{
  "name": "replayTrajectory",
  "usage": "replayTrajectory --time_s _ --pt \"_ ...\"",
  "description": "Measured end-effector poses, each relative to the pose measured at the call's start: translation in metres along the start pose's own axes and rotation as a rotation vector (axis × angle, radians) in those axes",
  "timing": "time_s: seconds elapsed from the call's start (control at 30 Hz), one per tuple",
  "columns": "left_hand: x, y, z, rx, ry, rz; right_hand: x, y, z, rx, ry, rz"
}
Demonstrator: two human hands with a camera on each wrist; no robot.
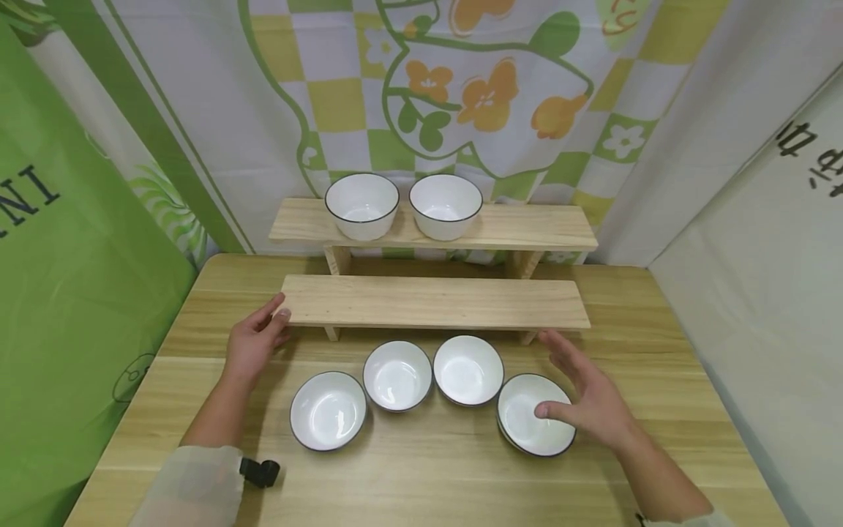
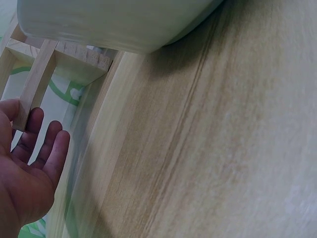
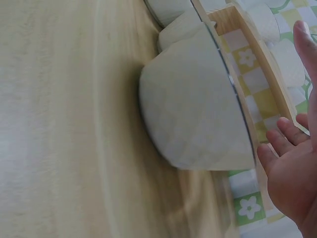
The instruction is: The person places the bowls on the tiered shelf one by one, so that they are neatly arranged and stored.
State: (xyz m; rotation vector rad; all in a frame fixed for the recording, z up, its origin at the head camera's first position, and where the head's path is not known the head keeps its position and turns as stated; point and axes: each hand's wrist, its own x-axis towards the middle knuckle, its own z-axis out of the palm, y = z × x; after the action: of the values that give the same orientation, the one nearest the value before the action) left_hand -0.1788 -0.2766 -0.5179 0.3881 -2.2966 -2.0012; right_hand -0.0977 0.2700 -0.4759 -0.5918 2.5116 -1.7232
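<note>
My left hand (image 1: 255,342) pinches the left end of a two-tier wooden shelf's lower board (image 1: 435,301). In the left wrist view the thumb and index finger lie on either side of that board's end (image 2: 37,82), and the other fingers are loosely bent. My right hand (image 1: 596,399) is spread, its thumb over the rim of the rightmost white bowl (image 1: 532,432) and its fingers reaching toward the lower board's right end. The right wrist view shows this bowl's outside (image 3: 193,99) beside the hand (image 3: 292,173), with nothing in the palm.
Three more white dark-rimmed bowls stand in an arc before the shelf: left (image 1: 328,411), middle left (image 1: 398,376) and middle right (image 1: 468,370). Two bowls, left (image 1: 362,208) and right (image 1: 446,208), stand on the upper board (image 1: 540,225). A patterned curtain (image 1: 336,102) hangs behind.
</note>
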Motion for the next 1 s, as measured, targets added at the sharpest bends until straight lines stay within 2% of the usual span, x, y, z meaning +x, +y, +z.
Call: replayTrajectory --time_s 0.1,0.27,0.4,0.67,1.0 --pt "0.000 -0.002 0.000 0.000 0.006 0.007 -0.006 0.004 0.001 -0.006 -0.020 0.014" --pt "-0.001 -0.001 -0.001 -0.002 0.000 0.005 -0.015 0.009 0.004 -0.019 -0.020 -0.015" --pt "-0.001 0.000 -0.001 -0.006 -0.001 0.003 -0.023 0.014 0.007 -0.020 -0.016 0.006" --pt "-0.002 0.002 0.000 0.000 0.006 -0.013 -0.035 0.024 0.012 -0.192 -0.021 0.055" --pt "-0.002 0.001 0.001 -0.014 0.010 -0.005 -0.046 0.032 0.015 -0.188 -0.037 0.082"
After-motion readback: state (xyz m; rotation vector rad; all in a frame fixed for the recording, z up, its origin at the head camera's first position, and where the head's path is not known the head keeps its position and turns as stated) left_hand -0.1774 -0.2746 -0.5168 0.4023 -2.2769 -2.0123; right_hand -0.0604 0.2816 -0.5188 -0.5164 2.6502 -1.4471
